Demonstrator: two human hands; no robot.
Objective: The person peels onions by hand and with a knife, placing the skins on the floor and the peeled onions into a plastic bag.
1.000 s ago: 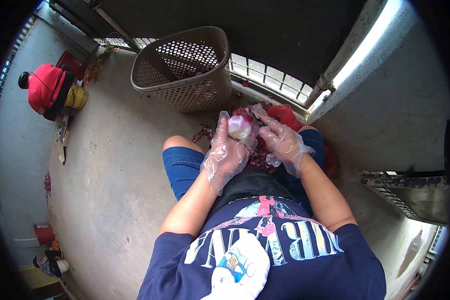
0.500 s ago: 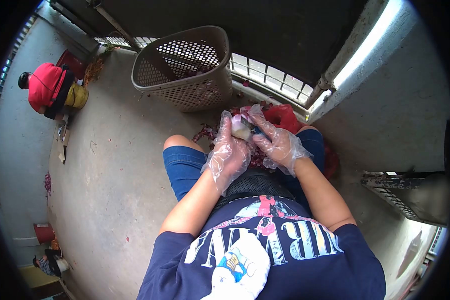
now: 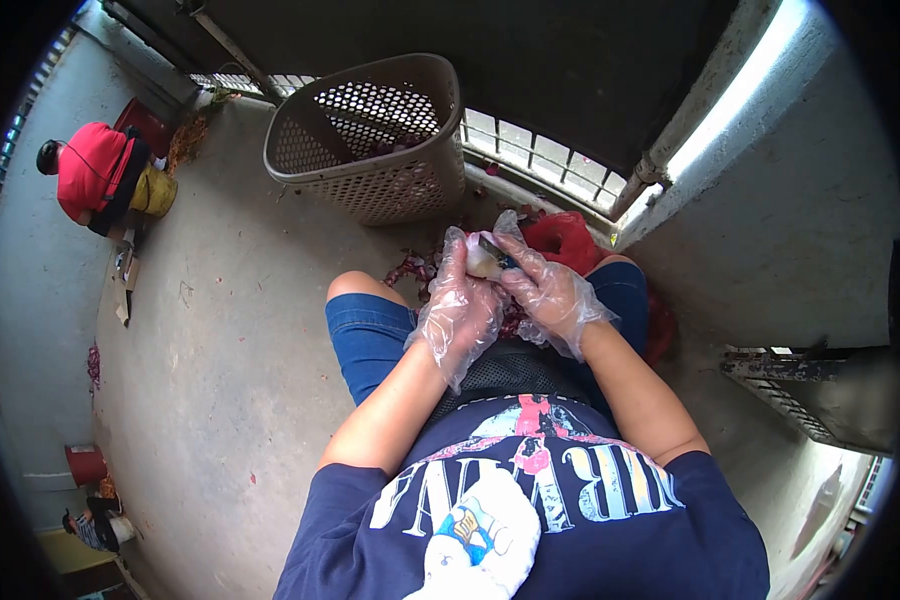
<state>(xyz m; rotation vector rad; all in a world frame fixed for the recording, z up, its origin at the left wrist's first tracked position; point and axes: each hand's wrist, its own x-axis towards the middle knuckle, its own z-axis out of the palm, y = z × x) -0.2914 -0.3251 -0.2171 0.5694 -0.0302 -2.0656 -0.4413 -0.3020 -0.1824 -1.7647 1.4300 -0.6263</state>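
My left hand [image 3: 459, 308], in a clear plastic glove, is closed round a pale, partly peeled onion [image 3: 480, 264] above my lap. In my right hand [image 3: 555, 298], also gloved, is a small knife [image 3: 492, 248] with a dark blade and what looks like a blue handle. Its blade lies against the upper right side of the onion, and the right fingers reach over to the onion too. Reddish-purple onion skins [image 3: 410, 268] lie on the floor beneath and beyond both hands. A red bag [image 3: 560, 240] sits just past my right hand.
Ahead stands a tall brown perforated basket [image 3: 400, 190] with some purplish contents. A barred opening [image 3: 545, 150] runs along the wall behind it. At the far left a person in red [image 3: 95, 175] bends near a red bucket [image 3: 145, 125]; another person [image 3: 95, 527] is at lower left.
The knife blade has shifted and now shows more plainly across the onion's upper side. My right hand has moved slightly left and in toward the onion; the left keeps its hold.
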